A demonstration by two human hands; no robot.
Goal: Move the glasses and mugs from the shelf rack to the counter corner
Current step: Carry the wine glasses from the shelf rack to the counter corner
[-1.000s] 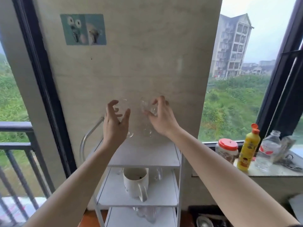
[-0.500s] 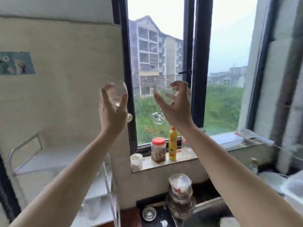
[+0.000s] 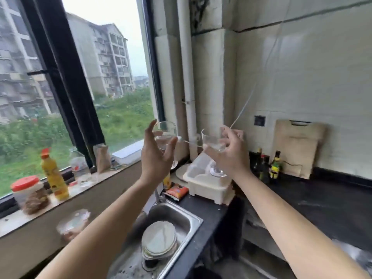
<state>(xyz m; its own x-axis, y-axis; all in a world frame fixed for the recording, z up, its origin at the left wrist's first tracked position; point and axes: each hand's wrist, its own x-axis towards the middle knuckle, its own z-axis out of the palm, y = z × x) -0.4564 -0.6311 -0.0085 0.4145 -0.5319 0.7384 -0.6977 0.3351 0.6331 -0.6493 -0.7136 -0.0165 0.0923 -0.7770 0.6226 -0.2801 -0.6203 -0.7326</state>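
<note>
Both arms are raised over the sink toward the counter corner. My left hand [image 3: 156, 156] grips a clear stemmed glass [image 3: 166, 130], whose bowl shows above my fingers. My right hand [image 3: 229, 156] holds a second clear stemmed glass [image 3: 211, 139], and its round foot hangs below my palm. Both glasses are in the air, above the white dish rack [image 3: 203, 184] in the corner of the black counter [image 3: 322, 202]. The shelf rack is out of view.
A steel sink [image 3: 181, 216] below holds stacked plates [image 3: 159, 239]. The window sill carries a red-lidded jar [image 3: 29, 193], a yellow bottle [image 3: 53, 178] and a clear bottle [image 3: 80, 168]. Dark bottles [image 3: 267, 165] and a wooden cutting board [image 3: 298, 148] stand against the tiled wall.
I have turned right, from the shelf rack past the window to the sink and counter corner. Both hands carried the stemmed glasses along, still raised.
</note>
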